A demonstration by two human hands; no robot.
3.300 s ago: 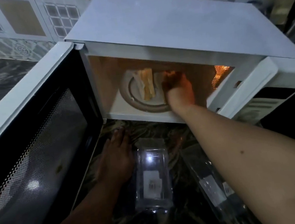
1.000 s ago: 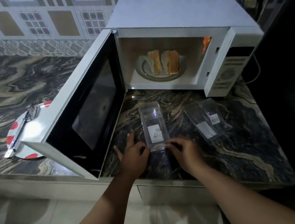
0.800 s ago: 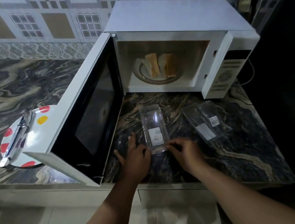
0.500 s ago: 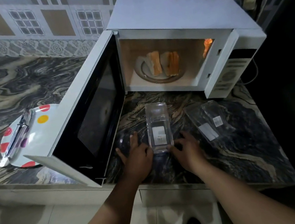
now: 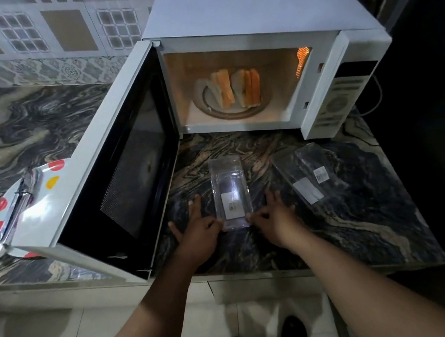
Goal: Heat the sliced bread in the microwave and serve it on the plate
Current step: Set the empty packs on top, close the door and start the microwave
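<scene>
Both hands, left hand [image 5: 200, 233] and right hand [image 5: 275, 219], pinch clear tray [image 5: 230, 193] near corners; counter edge just behind wrists.

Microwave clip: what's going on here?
A person stands at a marble counter with the microwave door swung open. Bread slices sit on the turntable inside, so heating has not started. Both hands are on a clear tray in front of it: the left hand and right hand touch its near corners. A second clear package lies to the right. The plate with tongs waits left of the door.
</scene>
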